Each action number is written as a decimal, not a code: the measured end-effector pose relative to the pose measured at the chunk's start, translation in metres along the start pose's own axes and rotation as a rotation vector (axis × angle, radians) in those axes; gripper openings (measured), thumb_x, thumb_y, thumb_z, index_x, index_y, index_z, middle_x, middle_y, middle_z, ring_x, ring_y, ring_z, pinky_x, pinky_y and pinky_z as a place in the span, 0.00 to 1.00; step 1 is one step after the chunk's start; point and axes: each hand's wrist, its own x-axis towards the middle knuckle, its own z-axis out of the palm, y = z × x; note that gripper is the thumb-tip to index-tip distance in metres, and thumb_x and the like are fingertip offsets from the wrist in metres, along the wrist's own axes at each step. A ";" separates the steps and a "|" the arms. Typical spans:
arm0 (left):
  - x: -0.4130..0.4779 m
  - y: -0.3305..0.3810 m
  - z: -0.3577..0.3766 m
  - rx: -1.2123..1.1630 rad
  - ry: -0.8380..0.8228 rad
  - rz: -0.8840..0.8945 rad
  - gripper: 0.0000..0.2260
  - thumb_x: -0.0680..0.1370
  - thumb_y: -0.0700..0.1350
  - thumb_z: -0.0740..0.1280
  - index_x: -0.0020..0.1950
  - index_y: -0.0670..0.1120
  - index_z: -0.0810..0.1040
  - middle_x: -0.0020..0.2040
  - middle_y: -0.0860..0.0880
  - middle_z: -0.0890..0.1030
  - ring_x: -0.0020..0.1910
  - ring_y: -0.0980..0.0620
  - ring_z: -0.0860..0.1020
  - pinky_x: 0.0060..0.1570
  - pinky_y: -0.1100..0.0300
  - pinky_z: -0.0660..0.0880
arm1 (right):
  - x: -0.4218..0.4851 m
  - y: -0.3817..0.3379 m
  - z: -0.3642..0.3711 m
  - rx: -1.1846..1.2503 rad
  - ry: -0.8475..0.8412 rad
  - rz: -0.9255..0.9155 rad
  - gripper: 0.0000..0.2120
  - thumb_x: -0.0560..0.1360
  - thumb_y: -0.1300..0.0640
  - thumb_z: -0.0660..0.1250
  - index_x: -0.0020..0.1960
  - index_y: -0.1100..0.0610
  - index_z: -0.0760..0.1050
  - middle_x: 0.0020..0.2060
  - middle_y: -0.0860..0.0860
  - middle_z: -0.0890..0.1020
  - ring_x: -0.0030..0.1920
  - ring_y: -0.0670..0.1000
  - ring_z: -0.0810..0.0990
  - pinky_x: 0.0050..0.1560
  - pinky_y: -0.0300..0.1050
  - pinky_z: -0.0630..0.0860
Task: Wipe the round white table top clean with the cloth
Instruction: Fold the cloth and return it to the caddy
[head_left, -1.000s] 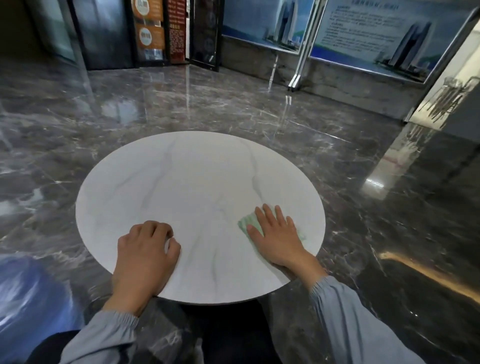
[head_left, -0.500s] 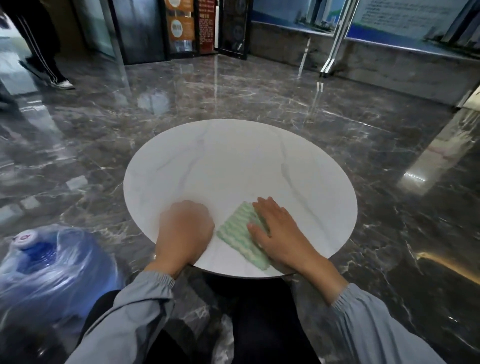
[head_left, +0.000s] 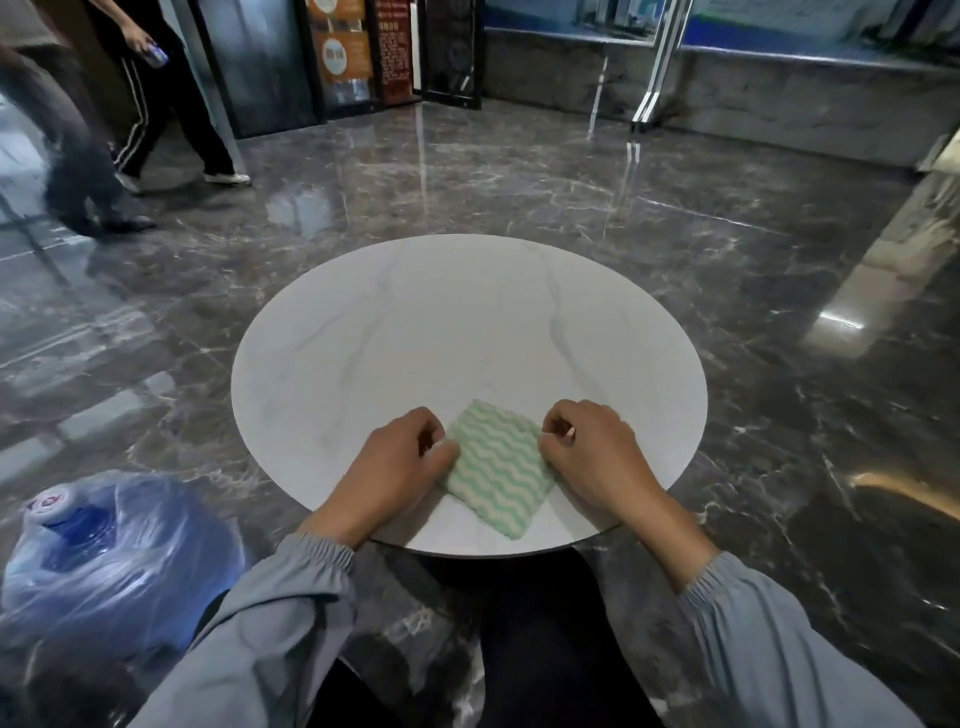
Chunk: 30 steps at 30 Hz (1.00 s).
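The round white marbled table top (head_left: 441, 322) fills the middle of the head view. A folded cloth (head_left: 496, 470) with green and white wavy stripes lies flat near the table's near edge. My left hand (head_left: 397, 462) is at the cloth's left corner with curled fingers pinching its edge. My right hand (head_left: 592, 457) is at the cloth's right corner, fingers curled and pinching that edge. Both wrists reach in over the near rim.
A blue water jug wrapped in plastic (head_left: 98, 561) stands on the floor at the near left. Two people (head_left: 156, 104) walk across the glossy dark marble floor at the far left. A low stone ledge (head_left: 727, 98) and dark doors line the back.
My right hand lifted off the flat cloth and curled at its right corner. My left hand moved right onto the cloth's left corner. The view shifted left and people walked in.
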 end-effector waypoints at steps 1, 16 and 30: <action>-0.002 0.001 -0.001 -0.013 -0.010 0.002 0.08 0.80 0.52 0.70 0.45 0.52 0.75 0.40 0.52 0.81 0.38 0.55 0.77 0.35 0.66 0.69 | -0.001 -0.001 -0.001 0.031 0.004 0.003 0.03 0.76 0.52 0.65 0.44 0.47 0.74 0.39 0.43 0.79 0.46 0.51 0.77 0.51 0.53 0.72; -0.001 0.025 0.000 -0.720 -0.019 -0.252 0.14 0.75 0.32 0.75 0.58 0.43 0.80 0.47 0.42 0.76 0.37 0.47 0.79 0.41 0.55 0.80 | -0.016 -0.007 -0.022 0.006 -0.223 0.157 0.21 0.75 0.55 0.67 0.67 0.52 0.72 0.54 0.48 0.80 0.59 0.56 0.78 0.62 0.51 0.72; 0.013 0.058 -0.009 -1.054 0.072 -0.106 0.17 0.79 0.28 0.65 0.59 0.48 0.81 0.52 0.48 0.77 0.42 0.55 0.78 0.37 0.60 0.75 | -0.001 -0.040 -0.020 0.935 -0.097 0.251 0.07 0.80 0.57 0.67 0.57 0.58 0.79 0.47 0.51 0.85 0.41 0.45 0.86 0.36 0.40 0.79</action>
